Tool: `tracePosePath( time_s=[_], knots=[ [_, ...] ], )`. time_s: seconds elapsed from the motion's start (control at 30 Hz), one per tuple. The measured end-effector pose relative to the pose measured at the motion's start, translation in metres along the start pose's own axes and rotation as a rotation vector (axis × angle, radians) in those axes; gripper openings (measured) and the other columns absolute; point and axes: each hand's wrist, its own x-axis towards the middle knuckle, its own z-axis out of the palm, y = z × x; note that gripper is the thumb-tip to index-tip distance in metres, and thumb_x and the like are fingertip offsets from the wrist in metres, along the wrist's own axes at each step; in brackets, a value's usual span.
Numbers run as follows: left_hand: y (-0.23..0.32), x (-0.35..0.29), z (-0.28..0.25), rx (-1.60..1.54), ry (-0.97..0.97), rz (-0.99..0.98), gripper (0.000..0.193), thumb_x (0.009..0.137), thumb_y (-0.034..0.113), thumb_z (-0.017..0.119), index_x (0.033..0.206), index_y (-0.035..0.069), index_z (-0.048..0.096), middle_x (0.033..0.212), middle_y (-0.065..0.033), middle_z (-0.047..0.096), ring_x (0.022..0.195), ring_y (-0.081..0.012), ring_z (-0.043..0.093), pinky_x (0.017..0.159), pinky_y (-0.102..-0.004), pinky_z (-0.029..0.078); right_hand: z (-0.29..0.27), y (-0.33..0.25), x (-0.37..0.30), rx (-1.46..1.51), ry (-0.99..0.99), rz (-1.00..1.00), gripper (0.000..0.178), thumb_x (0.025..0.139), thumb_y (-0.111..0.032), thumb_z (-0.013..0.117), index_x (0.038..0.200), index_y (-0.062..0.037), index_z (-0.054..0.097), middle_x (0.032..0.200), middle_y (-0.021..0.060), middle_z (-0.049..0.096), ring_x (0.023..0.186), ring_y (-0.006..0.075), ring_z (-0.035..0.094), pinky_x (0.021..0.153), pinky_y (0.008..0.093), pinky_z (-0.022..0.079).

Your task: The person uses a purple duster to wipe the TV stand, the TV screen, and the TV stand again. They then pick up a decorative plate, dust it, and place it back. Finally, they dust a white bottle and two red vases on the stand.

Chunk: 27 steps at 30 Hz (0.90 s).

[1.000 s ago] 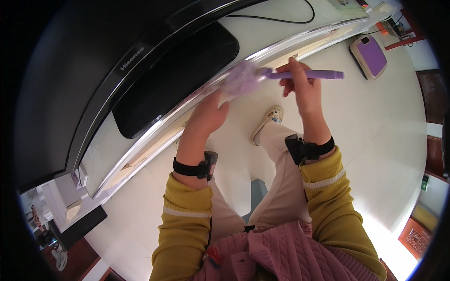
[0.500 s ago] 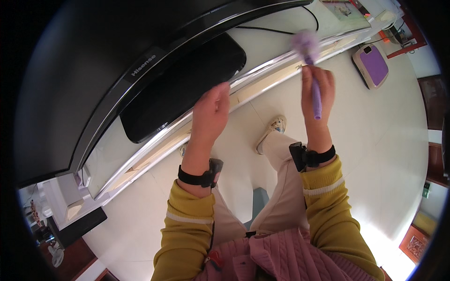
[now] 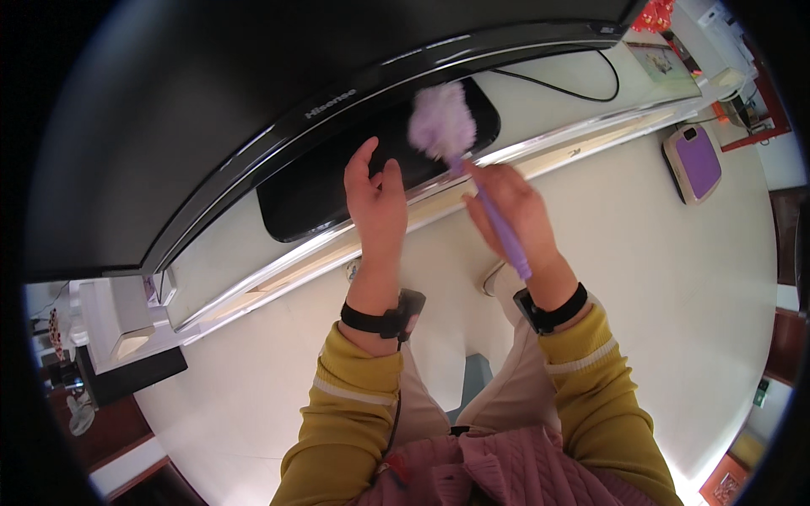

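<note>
A purple duster [image 3: 503,223] with a fluffy head is gripped by its handle in my right hand [image 3: 517,207]. Its fluffy head is over the black base [image 3: 316,190] of a television [image 3: 194,101], just below the screen's lower frame; whether it touches the base I cannot tell. Above the front part of the same base, my left hand [image 3: 376,198] is raised with thumb and fingers apart, holding nothing.
The television stands on a pale cabinet [image 3: 221,257] with a shiny front edge. A black cable [image 3: 582,99] curves across the cabinet top at right. On the floor at far right lies a purple-topped scale [image 3: 694,163]. A white fan [image 3: 80,415] stands at far left.
My right hand has swung the duster leftward from beyond the cabinet's right part to over the television base. My left hand has opened its fingers. The view has shifted slightly.
</note>
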Motion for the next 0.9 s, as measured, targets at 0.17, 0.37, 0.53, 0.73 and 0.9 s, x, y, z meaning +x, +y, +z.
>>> tracePosePath(
  time_s=[0.17,0.37,0.53,0.73,0.9],
  knots=[
    [-0.008,0.012,-0.015,-0.118,0.141,-0.069,0.041,0.091,0.013,0.062,0.130,0.007,0.055,0.128,-0.0128,0.054,0.104,-0.0192,0.058,0.090,-0.0289,0.046,0.010,-0.022,-0.006,0.385,-0.349,0.014,0.046,0.078,-0.001,0.069,0.124,-0.0066,0.063,0.090,0.0141,0.060,0.078,0.0300,0.059,0.071,0.0350,0.052],
    [-0.001,0.011,-0.028,-0.093,0.204,-0.211,0.043,0.091,0.014,0.061,0.132,0.003,0.053,0.126,-0.0123,0.055,0.104,-0.0206,0.057,0.093,-0.0294,0.044,0.016,-0.005,0.004,-0.060,0.067,0.221,0.044,0.081,-0.001,0.067,0.125,-0.0077,0.064,0.095,0.0136,0.062,0.080,0.0284,0.059,0.074,0.0344,0.051],
    [-0.009,0.017,-0.033,-0.245,0.194,-0.216,0.043,0.093,0.014,0.061,0.133,0.002,0.052,0.128,-0.0128,0.054,0.107,-0.0204,0.056,0.095,-0.0297,0.043,0.027,-0.018,0.000,0.269,-0.182,0.051,0.041,0.082,0.001,0.066,0.122,-0.0064,0.064,0.095,0.0125,0.062,0.080,0.0258,0.059,0.073,0.0326,0.051],
    [-0.010,0.014,-0.033,-0.234,0.190,-0.298,0.044,0.094,0.015,0.059,0.135,0.000,0.049,0.129,-0.0152,0.056,0.118,-0.0232,0.054,0.101,-0.0321,0.041,0.032,-0.026,0.006,0.088,-0.010,0.219,0.038,0.084,-0.001,0.065,0.121,-0.0058,0.065,0.085,0.0111,0.059,0.076,0.0236,0.058,0.070,0.0322,0.049],
    [-0.006,0.016,-0.034,-0.314,0.160,-0.330,0.045,0.095,0.016,0.060,0.137,0.003,0.049,0.128,-0.0158,0.057,0.118,-0.0231,0.054,0.100,-0.0310,0.041,0.033,-0.027,0.001,0.370,-0.189,0.096,0.031,0.087,-0.006,0.065,0.119,-0.0046,0.065,0.094,0.0129,0.063,0.081,0.0261,0.060,0.076,0.0321,0.050]
  ],
)
